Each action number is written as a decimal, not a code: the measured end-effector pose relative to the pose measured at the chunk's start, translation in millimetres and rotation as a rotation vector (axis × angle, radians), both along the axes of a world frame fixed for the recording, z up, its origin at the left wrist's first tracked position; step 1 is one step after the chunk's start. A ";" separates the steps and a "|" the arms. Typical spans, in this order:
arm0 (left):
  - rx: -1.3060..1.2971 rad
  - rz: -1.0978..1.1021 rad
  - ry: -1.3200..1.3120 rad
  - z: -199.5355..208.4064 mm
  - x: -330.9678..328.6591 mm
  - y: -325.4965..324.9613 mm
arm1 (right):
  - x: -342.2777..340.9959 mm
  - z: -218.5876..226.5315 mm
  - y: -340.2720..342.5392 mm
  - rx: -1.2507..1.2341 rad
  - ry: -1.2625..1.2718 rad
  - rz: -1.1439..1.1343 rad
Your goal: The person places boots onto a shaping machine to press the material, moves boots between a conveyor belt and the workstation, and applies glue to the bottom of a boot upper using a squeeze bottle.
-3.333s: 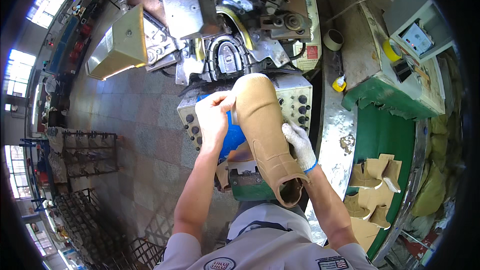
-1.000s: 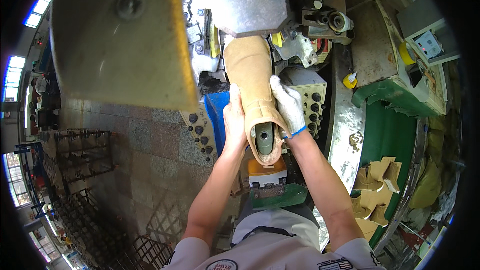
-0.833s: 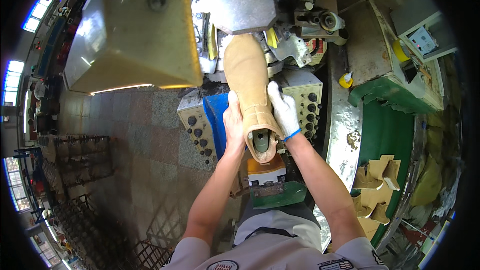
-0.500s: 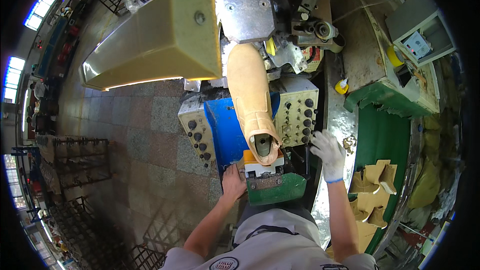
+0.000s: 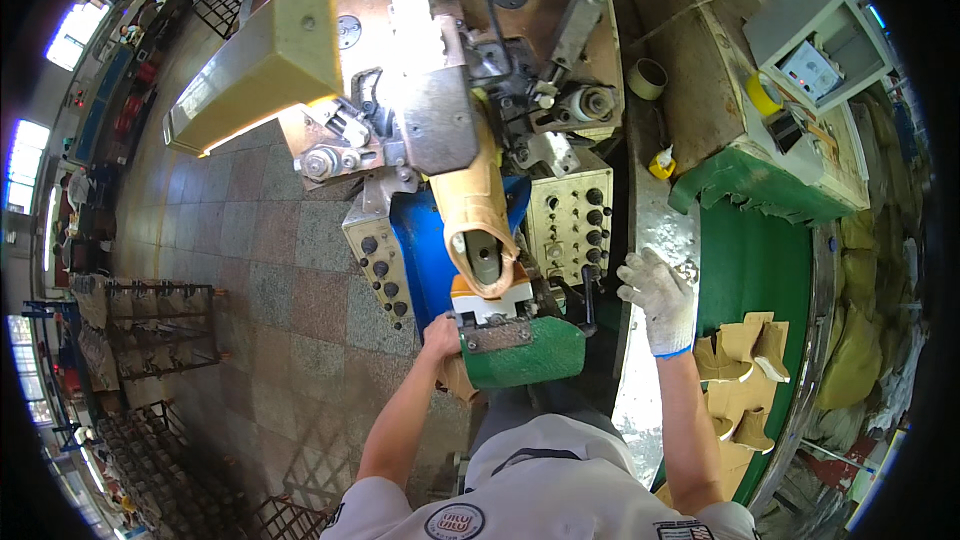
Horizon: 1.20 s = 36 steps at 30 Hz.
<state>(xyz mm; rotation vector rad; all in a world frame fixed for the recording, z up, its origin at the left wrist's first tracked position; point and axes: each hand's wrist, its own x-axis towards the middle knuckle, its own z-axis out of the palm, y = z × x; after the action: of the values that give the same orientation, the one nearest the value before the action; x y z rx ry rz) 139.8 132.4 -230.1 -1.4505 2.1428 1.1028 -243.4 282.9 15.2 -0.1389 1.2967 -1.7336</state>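
Observation:
A tan boot upper (image 5: 468, 195), its open top facing me, sits in the machine under a metal press head (image 5: 437, 120). A white and orange support (image 5: 492, 298) holds its near end, above a green padded block (image 5: 525, 352). My bare left hand (image 5: 440, 336) is at the left side of that block, fingers curled and partly hidden. A brown piece (image 5: 456, 378) shows just below it; whether the hand holds it is unclear. My right hand (image 5: 657, 302), in a white glove, hovers over the shiny metal ledge (image 5: 668, 225), fingers apart and holding nothing.
Control panels with black knobs (image 5: 570, 225) flank the blue guard (image 5: 425, 240). A yellow cover (image 5: 265, 65) juts out leftward. More tan boot uppers (image 5: 752, 430) lie on cardboard over a green belt (image 5: 750, 270) at right. Racks (image 5: 160, 330) stand at left.
The yellow cover has swung away to the left, baring the machine's mechanism. The boot upper now reaches under the press head. My view has shifted; my right hand stays by the ledge.

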 end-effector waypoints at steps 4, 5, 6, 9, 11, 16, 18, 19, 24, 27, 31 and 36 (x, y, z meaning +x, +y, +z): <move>0.053 0.281 -0.252 199.2 -9.2 9.8 | -13.9 0.5 30.8 -0.067 -0.013 -0.001; -0.044 0.375 -0.243 237.0 -3.8 16.4 | -14.6 4.1 37.5 -0.093 -0.024 0.005; -0.141 0.464 -0.228 265.9 8.0 28.7 | -9.3 17.6 38.9 -0.056 0.024 0.025; -0.023 0.912 0.278 342.2 30.8 49.3 | 15.8 39.5 46.9 -0.123 0.166 0.190; -0.005 1.052 0.713 400.6 -1.8 82.2 | 34.6 45.5 40.0 -0.301 0.329 0.438; 0.106 0.515 0.789 360.2 -96.1 107.7 | 80.2 49.6 32.9 -0.720 -0.296 0.321; 0.030 0.249 0.719 346.7 -127.5 113.6 | 27.7 33.6 84.7 -0.483 -0.468 0.172; -0.006 0.216 0.771 381.4 -155.5 125.5 | -1.7 34.1 118.5 -0.383 -0.485 0.076; -1.058 0.349 0.669 349.8 -108.9 34.3 | -89.2 -13.6 381.2 0.354 -0.279 -0.439; -1.156 0.342 0.612 339.1 -127.8 18.5 | -103.8 -12.1 527.7 0.935 -0.233 -0.540; -0.753 0.349 0.507 291.2 -130.7 -41.3 | -108.6 -110.3 664.4 1.760 0.160 0.029; -0.585 0.426 0.540 274.5 -135.9 -61.7 | -95.1 -281.5 628.6 1.134 0.076 -0.778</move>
<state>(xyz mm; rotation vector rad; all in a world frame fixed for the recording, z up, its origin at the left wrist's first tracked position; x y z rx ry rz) 3.9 70.7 44.4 -2.1414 2.7775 1.1591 -338.6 911.5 -266.4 1.0693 2.3825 -1.2711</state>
